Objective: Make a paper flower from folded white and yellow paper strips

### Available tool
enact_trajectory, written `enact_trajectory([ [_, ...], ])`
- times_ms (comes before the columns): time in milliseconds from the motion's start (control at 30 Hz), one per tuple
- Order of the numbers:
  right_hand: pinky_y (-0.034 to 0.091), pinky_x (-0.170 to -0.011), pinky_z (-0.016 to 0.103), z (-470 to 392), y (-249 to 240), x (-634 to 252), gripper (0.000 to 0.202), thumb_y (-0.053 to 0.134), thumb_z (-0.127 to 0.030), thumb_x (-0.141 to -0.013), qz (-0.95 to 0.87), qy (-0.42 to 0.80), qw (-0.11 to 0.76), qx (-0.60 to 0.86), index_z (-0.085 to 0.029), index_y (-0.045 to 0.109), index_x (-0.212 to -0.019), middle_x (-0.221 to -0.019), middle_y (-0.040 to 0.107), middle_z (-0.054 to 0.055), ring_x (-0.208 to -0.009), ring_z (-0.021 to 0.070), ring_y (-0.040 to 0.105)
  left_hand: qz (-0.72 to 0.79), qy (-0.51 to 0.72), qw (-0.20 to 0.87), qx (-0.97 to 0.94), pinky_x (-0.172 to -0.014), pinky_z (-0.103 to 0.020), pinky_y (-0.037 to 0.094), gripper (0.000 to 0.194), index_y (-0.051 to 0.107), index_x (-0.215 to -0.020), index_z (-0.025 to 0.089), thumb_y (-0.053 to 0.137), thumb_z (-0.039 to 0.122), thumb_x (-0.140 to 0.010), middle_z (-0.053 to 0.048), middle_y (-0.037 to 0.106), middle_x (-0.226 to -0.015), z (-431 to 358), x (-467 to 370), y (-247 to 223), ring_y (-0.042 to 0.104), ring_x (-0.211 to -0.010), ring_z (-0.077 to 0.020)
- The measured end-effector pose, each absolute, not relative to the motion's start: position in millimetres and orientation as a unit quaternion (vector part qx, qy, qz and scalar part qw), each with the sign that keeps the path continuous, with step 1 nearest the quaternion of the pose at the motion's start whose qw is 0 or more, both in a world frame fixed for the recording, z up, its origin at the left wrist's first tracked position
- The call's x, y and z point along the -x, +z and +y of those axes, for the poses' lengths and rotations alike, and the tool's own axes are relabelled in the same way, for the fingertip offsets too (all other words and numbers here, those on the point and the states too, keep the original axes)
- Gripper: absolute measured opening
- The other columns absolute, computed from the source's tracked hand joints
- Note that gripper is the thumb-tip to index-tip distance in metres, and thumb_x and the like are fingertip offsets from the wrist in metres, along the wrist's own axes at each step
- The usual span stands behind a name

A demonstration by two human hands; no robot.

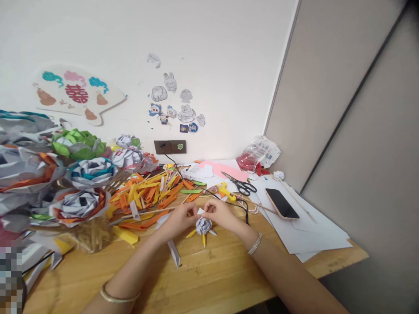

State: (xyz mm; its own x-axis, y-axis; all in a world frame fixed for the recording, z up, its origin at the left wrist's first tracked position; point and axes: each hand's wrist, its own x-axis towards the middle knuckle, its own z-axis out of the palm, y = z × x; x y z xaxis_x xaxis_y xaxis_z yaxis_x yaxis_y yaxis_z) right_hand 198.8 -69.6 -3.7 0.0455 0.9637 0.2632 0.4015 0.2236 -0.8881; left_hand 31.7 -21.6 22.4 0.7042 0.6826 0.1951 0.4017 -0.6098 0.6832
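2 forearms (144, 261); left fingers (194, 218) and right fingers (208, 215) tight on white paper (200, 211) above flower (203, 226), strips (144, 196) and scissors (241, 185) beyond.

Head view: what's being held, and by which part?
A small white paper piece, pinched at its edges by left hand and right hand, beside the white paper flower.

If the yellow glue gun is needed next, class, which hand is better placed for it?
Probably the right hand: the glue gun lies just beyond it, while the left hand is farther away.
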Motion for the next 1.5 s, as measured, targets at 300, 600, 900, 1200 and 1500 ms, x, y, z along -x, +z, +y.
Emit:
enact_trajectory([
  [300, 0.042, -0.056, 0.022, -67, -9, -202, 0.009, 0.064, -0.022, -0.068, -0.652, 0.353, 0.434, 0.511, -0.017, 0.057, -0.070, -0.065, 0.058, -0.002, -0.060, 0.0113, 0.054, 0.326, 0.229, 0.281, -0.873, -0.054, -0.022, 0.035, 0.018, 0.059, -0.065, 0.016, 0.052, 0.031, -0.071, 0.001, 0.060, -0.062, -31, -35, 25, 0.050, -0.058, -0.0134],
  [600, 0.044, -0.058, 0.023, -71, -5, -198, 0.008, 0.064, -0.021, -0.066, -0.647, 0.340, 0.453, 0.510, -0.017, 0.058, -0.069, -0.068, 0.060, -0.001, -0.062, 0.0120, 0.056, 0.323, 0.203, 0.377, -0.844, -0.051, -0.021, 0.038, 0.026, 0.059, -0.067, 0.013, 0.058, 0.039, -0.067, -0.001, 0.062, -0.062, -22, -34, 23, 0.053, -0.056, -0.0128],
  [900, 0.044, -0.056, 0.022, -74, 0, -197, 0.008, 0.065, -0.018, -0.061, -0.620, 0.389, 0.450, 0.512, -0.015, 0.058, -0.063, -0.062, 0.060, -0.001, -0.058, 0.0114, 0.055, 0.357, 0.220, 0.297, -0.858, -0.052, -0.021, 0.039, 0.016, 0.061, -0.061, 0.014, 0.055, 0.029, -0.065, -0.001, 0.065, -0.061, -30, -35, 32, 0.055, -0.056, -0.0137],
  [1200, 0.043, -0.052, 0.021, -73, -3, -199, 0.005, 0.061, -0.015, -0.065, -0.662, 0.274, 0.433, 0.547, -0.016, 0.066, -0.067, -0.063, 0.065, 0.000, -0.059, 0.0127, 0.059, 0.301, 0.196, 0.378, -0.853, -0.057, -0.024, 0.043, 0.022, 0.063, -0.066, 0.013, 0.056, 0.034, -0.068, -0.002, 0.065, -0.064, -24, -30, 37, 0.057, -0.060, -0.0147],
  [1500, 0.048, -0.064, 0.025, -71, -10, -198, 0.011, 0.059, -0.012, -0.070, -0.679, 0.284, 0.453, 0.503, -0.018, 0.067, -0.076, -0.075, 0.069, 0.002, -0.069, 0.0157, 0.064, 0.309, 0.160, 0.584, -0.733, -0.062, -0.028, 0.050, 0.040, 0.059, -0.083, 0.015, 0.062, 0.051, -0.064, -0.002, 0.063, -0.077, -18, -25, 35, 0.061, -0.070, -0.0165],
])
